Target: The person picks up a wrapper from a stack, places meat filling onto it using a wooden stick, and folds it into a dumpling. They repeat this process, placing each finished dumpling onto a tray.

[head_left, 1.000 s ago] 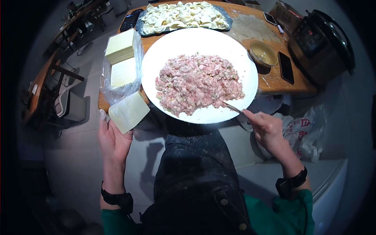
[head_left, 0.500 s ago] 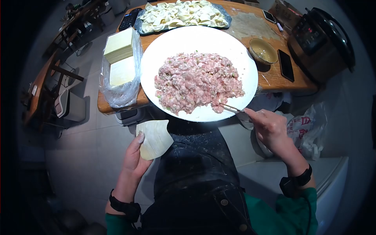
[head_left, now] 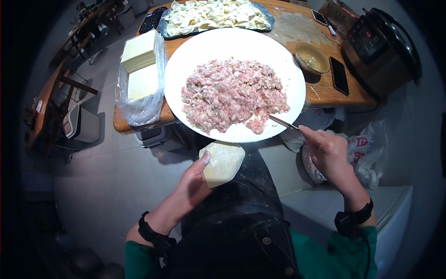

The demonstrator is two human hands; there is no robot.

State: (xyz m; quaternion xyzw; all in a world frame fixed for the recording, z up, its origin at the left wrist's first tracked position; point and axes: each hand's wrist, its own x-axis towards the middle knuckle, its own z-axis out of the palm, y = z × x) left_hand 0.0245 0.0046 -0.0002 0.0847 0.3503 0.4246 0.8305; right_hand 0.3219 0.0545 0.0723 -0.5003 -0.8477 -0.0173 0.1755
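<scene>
My left hand [head_left: 197, 176] holds a square dough wrapper [head_left: 223, 163], thumb on top and the other fingers hidden beneath it. The wrapper is just below the near rim of a big white plate [head_left: 200, 46]. A mound of raw minced meat [head_left: 232, 95] with green bits covers the middle of the plate. My right hand [head_left: 327, 149] is closed around thin brown chopsticks [head_left: 281, 122], beyond the plate's near right rim. Their tips touch a small lump at the meat's lower right edge.
Stacked wrappers [head_left: 139, 53] lie in a plastic bag left of the plate. Behind it, a tray holds folded wontons [head_left: 216, 16]. To the right are a small bowl [head_left: 312, 59], a black phone [head_left: 339, 76] and an electric cooker [head_left: 381, 53]. A plastic bag [head_left: 369, 153] lies below the table.
My left hand has moved right and slightly up with the wrapper, close to the plate. The chopsticks have shifted slightly right and up with my right hand.
</scene>
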